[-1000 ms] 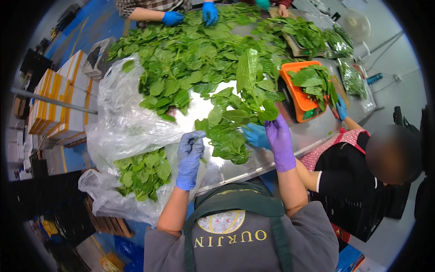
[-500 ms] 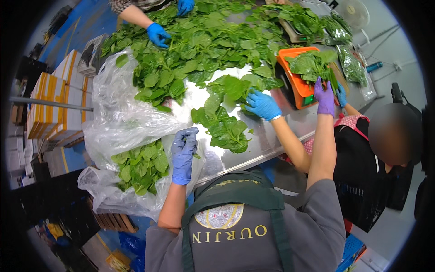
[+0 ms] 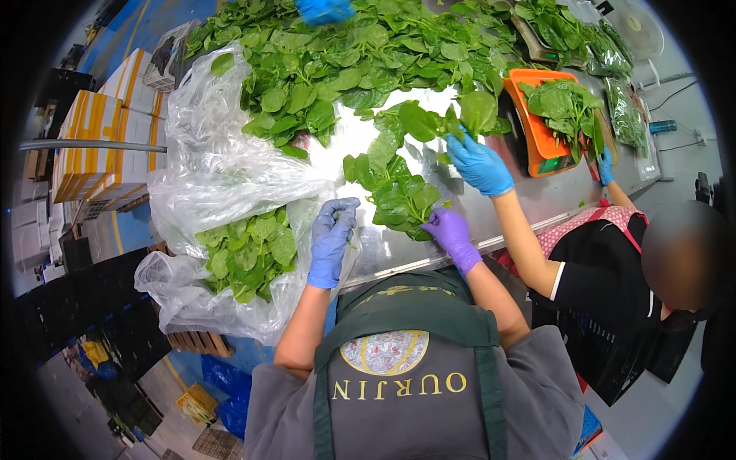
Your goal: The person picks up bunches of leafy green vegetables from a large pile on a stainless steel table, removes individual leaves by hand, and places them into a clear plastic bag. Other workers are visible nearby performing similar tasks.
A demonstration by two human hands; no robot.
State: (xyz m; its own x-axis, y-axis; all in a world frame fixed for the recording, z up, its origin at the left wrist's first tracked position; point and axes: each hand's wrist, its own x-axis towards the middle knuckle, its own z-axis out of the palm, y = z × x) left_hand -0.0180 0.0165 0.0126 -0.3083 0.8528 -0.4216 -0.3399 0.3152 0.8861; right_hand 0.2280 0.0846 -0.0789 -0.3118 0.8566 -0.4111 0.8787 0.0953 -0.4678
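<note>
On the metal table in front of me lies a small pile of leafy greens (image 3: 405, 201). My right hand (image 3: 454, 239), in a purple glove, pinches the stems at the pile's near right edge. To the left of the pile is my left hand (image 3: 333, 244), in a blue-violet glove, its fingers curled beside a clear plastic bag (image 3: 218, 172); whether anything is inside them is hidden. More greens (image 3: 251, 253) sit in the bag's mouth. A co-worker's blue-gloved hand (image 3: 481, 162) holds a few leafy stems (image 3: 437, 123) just beyond my right hand.
An orange tray (image 3: 529, 138) on a scale carries greens, with the co-worker's other hand (image 3: 606, 166) beside it. A large heap of greens (image 3: 368, 57) covers the far table. Another person's blue glove (image 3: 323, 11) shows there. Packed bags (image 3: 627, 115) lie right; cartons (image 3: 88, 153) stand left.
My right hand has come back from the orange tray to the small pile, leaving greens in the tray. The co-worker's near hand has lifted some leafy stems. My left hand stays curled.
</note>
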